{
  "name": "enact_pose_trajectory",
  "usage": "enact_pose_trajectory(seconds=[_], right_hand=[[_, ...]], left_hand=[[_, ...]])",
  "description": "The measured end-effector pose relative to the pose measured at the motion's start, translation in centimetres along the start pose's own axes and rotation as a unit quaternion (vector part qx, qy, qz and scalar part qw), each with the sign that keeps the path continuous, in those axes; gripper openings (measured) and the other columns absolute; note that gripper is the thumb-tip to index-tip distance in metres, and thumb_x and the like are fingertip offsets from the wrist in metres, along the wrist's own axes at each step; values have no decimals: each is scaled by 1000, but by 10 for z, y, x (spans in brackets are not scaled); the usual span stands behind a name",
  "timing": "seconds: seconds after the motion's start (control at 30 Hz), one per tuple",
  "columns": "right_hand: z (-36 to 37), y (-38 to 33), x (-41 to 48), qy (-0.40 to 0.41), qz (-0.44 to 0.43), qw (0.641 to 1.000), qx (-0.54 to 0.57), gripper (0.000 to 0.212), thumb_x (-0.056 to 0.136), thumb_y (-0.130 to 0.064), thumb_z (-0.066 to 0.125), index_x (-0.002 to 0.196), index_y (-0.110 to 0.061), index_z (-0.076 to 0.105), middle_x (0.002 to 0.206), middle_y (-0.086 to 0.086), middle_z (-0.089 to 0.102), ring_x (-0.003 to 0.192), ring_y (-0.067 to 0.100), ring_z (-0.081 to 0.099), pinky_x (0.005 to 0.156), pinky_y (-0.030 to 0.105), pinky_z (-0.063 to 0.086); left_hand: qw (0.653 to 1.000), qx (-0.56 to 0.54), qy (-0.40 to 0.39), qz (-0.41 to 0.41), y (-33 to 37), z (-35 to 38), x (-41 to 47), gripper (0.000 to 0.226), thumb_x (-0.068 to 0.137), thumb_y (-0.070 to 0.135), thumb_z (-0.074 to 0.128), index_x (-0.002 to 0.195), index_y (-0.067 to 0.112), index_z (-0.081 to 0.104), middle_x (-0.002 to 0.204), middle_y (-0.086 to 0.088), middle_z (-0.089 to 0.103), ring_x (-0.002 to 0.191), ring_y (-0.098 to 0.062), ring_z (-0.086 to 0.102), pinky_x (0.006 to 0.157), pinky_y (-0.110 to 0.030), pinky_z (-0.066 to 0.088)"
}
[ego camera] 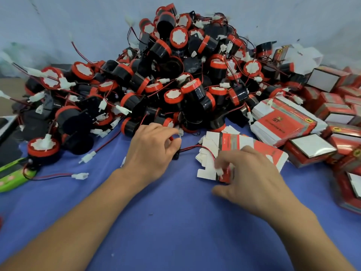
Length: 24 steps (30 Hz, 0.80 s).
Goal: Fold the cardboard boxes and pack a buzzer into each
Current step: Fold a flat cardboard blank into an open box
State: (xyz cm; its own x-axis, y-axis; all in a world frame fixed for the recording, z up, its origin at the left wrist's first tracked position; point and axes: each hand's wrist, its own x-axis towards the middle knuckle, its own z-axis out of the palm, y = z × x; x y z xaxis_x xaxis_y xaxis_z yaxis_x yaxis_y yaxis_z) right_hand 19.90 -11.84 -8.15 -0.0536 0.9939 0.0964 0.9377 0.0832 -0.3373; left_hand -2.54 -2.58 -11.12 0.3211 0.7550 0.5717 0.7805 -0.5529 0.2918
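Head view: left hand (154,151) is curling its fingers round what seems a black buzzer (176,154) on the blue cloth (175,216), beside the heap of black-and-red buzzers (185,75); right hand (252,178) is pinching the flat red-and-white cardboard box (244,145) at its near edge.

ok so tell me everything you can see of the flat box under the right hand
The flat box is an unfolded cardboard blank lying on the blue cloth, just in front of the buzzer pile. Its printed face looks glossy red with a grey striped band, and its flaps are plain white. The right hand rests on its near end with curled fingers. Whether it has a real grip is unclear. A red-and-black wire crosses its left flaps.
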Motion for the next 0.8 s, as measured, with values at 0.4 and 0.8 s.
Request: enact_pose_trajectory(seconds=[0.4, 0.8], right_hand=[[3, -4, 2, 254, 61, 961, 92, 67, 88, -41, 71, 145, -51, 38, 94, -24, 74, 87, 11, 70, 76, 31, 50], [2, -10, 25, 314, 60, 805, 499, 23, 99, -12, 63, 100, -33, 72, 77, -8, 79, 72, 7, 76, 59, 17, 56]], left_hand=[[997, 34, -55, -35, 1, 12, -1, 34, 92, 39, 57, 121, 26, 71, 129, 5, 69, 114, -19, 62, 99, -34, 33], [963, -249, 84, -61, 28, 3, -6, 59, 76, -12, 51, 125, 14, 71, 110, 11, 74, 101, -12, 65, 86, -21, 50]])
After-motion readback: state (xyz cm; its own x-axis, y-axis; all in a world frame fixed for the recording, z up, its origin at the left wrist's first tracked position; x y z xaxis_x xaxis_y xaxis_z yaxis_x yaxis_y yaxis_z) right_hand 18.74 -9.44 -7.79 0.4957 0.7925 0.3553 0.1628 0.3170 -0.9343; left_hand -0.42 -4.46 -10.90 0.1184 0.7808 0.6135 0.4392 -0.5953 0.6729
